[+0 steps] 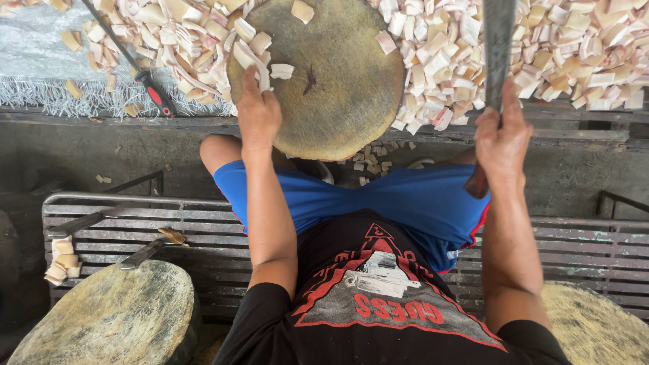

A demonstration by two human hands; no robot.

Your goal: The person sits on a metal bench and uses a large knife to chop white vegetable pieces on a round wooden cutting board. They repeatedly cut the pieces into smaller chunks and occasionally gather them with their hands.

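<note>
A round wooden chopping block (338,88) stands in front of me, between my knees. My left hand (258,111) rests on its near left edge, fingers pressing a pale strip of cut material (251,59). A few cut pieces (282,70) lie on the block beside it. My right hand (501,138) is closed around the wooden handle of a large cleaver (499,40), whose broad grey blade points away from me over the pile at the right of the block.
Heaps of pale cut chunks (561,47) cover the surface behind and beside the block. A red-and-black-handled tool (145,78) lies at the left on a grey mat. I sit on a metal slatted bench (189,230); two more round blocks (115,318) stand near me.
</note>
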